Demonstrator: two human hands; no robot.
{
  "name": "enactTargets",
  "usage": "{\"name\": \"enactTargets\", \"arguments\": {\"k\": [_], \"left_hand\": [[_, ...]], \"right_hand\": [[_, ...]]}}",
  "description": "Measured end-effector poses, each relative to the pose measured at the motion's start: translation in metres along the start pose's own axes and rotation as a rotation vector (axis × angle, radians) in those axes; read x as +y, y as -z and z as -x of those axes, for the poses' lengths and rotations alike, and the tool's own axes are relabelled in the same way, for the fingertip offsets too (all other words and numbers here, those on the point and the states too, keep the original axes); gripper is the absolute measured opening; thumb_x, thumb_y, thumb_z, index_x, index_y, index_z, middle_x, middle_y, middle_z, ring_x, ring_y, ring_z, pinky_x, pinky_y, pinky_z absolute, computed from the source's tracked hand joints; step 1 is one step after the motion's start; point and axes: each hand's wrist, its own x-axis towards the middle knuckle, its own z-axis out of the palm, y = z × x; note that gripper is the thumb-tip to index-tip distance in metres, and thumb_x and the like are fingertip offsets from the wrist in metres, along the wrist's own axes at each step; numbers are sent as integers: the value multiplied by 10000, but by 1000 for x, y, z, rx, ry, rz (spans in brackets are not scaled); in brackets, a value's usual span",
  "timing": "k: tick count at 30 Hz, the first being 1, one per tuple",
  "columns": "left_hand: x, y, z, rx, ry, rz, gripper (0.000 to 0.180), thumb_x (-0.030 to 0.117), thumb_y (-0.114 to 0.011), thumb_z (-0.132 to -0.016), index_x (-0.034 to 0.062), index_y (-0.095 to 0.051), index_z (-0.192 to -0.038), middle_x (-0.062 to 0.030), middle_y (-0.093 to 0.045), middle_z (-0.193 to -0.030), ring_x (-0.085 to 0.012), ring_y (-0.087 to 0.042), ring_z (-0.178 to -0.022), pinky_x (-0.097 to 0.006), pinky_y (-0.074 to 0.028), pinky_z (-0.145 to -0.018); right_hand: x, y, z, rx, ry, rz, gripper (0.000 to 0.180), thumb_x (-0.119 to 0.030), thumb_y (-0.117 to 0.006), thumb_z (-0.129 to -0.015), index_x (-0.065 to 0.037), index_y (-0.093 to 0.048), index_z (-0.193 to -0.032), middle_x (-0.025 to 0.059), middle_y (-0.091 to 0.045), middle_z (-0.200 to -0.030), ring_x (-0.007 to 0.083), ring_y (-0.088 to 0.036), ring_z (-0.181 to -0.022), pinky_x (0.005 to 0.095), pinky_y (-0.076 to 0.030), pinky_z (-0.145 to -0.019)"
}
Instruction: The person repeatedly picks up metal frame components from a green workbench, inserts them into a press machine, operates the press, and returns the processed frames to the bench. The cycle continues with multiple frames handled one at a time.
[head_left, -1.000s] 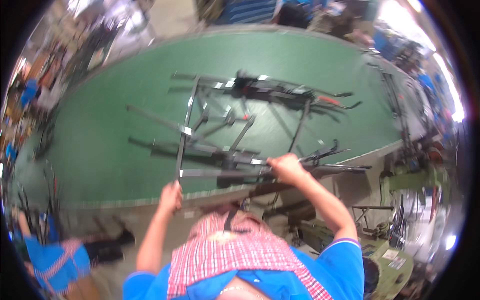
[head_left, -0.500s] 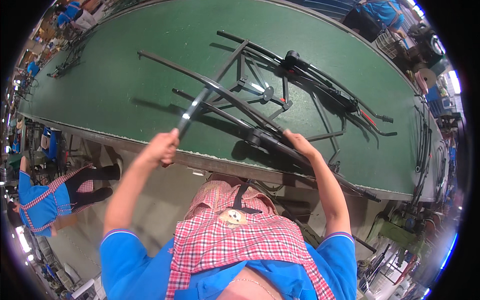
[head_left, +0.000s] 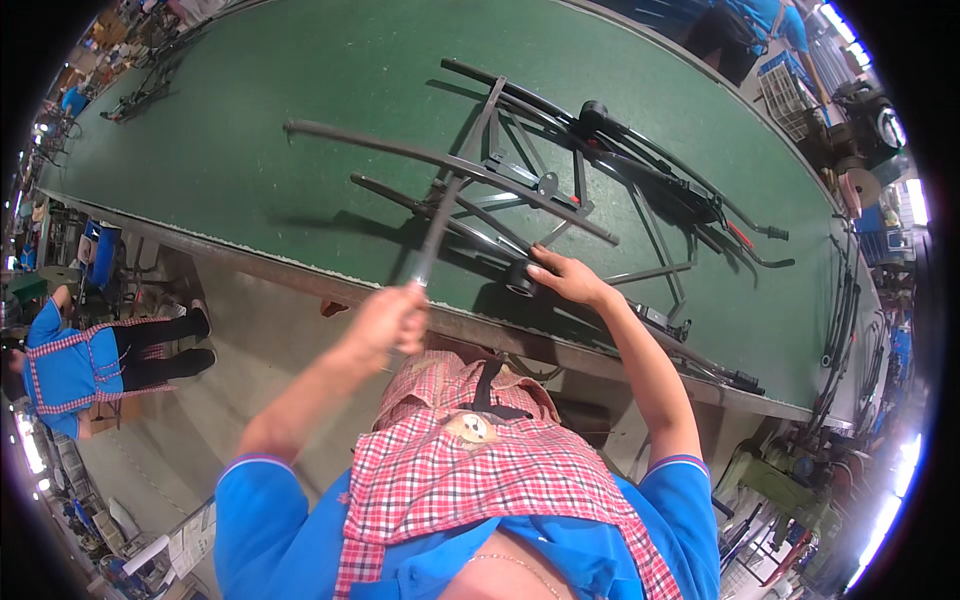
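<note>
A dark metal frame (head_left: 465,225) of tubes and crossed bars lies on the green table. My left hand (head_left: 392,322) is closed around the lower end of a dark tube (head_left: 436,232), which slants up to a long bar (head_left: 385,146) lifted above the frame. My right hand (head_left: 568,276) has its fingers curled on the frame's near side, just above a black round fitting (head_left: 520,278); its fingertips are partly hidden. Farther back, the frame has another black round fitting (head_left: 593,112), a flat joint plate (head_left: 547,185) and a red lever (head_left: 740,235).
The green table's near edge (head_left: 300,275) runs in front of me. More dark tubes (head_left: 843,290) lie at the table's right end, and others (head_left: 140,95) at the far left. A person in a checked apron (head_left: 85,365) stands left; another person (head_left: 745,35) is across the table.
My left hand has moved right with its tube. The long bar lies flatter, its right end now in sight. My right hand has shifted left to beside the black round fitting.
</note>
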Motion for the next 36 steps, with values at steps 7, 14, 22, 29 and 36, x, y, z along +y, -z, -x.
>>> {"name": "enactTargets", "arguments": {"k": [7, 14, 22, 29, 36], "left_hand": [[-108, -177, -89, -430, 87, 577, 251, 310, -459, -978, 70, -491, -1043, -74, -585, -992, -215, -573, -956, -358, -455, -844], [-65, -285, -144, -630, 142, 524, 465, 424, -444, -965, 50, -414, -1238, -77, -490, -1254, -197, -427, -1222, -358, -350, -1027], [-66, -238, -155, -231, -1278, -1088, 650, 340, -626, -837, -19, -402, -1329, -236, -506, -1276, -360, -492, -1182, -400, -364, -1024], [-40, -90, -165, 327, -734, -1409, 435, 141, -650, -787, -31, -484, -1149, -196, -637, -857, -383, -620, -839, -471, -492, -728], [-68, -113, -94, 161, -886, -1440, 387, 123, -607, -800, -35, -504, -1138, -194, -554, -976, -339, -540, -920, -431, -465, -793]], "right_hand": [[-4, -23, 20, 414, 254, 204, 529, -321, -661, -835, -38, -528, -1261, 161, -509, -1316, 332, -471, -1228, 371, -385, -1026], [0, -24, 52, 654, 260, 351, 533, -311, -665, -805, -23, -524, -1231, 172, -582, -1176, 336, -540, -1098, 404, -417, -956], [22, -39, 45, 703, 289, 501, 786, -309, -712, -730, -18, -364, -1373, 170, -424, -1378, 335, -394, -1275, 414, -337, -1049], [-13, -12, 44, 628, 331, 396, 1134, -346, -819, -592, 53, -161, -1425, 224, -165, -1494, 382, -231, -1363, 470, -219, -1112], [-50, 38, 17, 166, 363, 955, 1264, -510, -834, -481, 84, -210, -1406, 195, -368, -1421, 312, -335, -1340, 461, -175, -1133]]}}
